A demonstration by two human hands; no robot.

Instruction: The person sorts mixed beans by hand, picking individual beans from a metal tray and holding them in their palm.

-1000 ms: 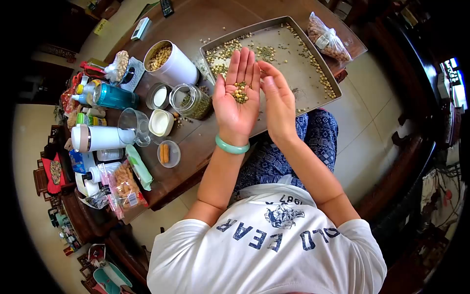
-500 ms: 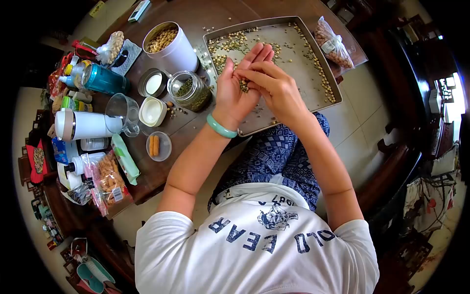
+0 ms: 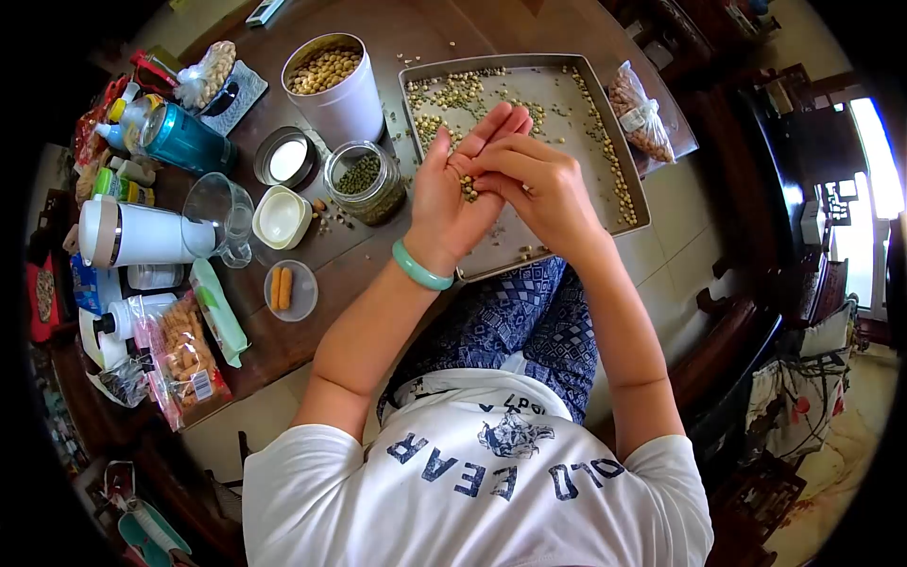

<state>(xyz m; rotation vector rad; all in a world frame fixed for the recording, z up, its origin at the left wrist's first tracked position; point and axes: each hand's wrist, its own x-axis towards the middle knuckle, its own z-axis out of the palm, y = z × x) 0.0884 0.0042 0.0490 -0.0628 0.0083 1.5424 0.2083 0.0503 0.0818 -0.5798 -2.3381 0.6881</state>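
My left hand point(image 3: 449, 203) is palm up and cupped over the near part of the metal tray point(image 3: 576, 118), with a jade-green bangle on its wrist. In its palm lies a small heap of mixed beans point(image 3: 469, 187), yellowish and green. My right hand point(image 3: 553, 189) reaches across from the right, its thumb and fingertips pinched together at this heap. Whatever is between those fingertips is hidden. Yellowish and green beans point(image 3: 430, 128) are scattered in the tray, thickest at the far left and along the right side. Left of my hands stands an open glass jar point(image 3: 373, 200) of green beans.
A white canister point(image 3: 350, 113) of yellowish beans stands behind the jar. To the left are lids, a clear mug point(image 3: 217, 213), a white tumbler point(image 3: 142, 234), a blue bottle point(image 3: 184, 137) and snack packets point(image 3: 189, 354). A bag of nuts point(image 3: 642, 113) lies right of the tray.
The camera view has shifted slightly, moving the table items left and down. My right fingertips remain at the beans in my left palm, where more of the heap now shows.
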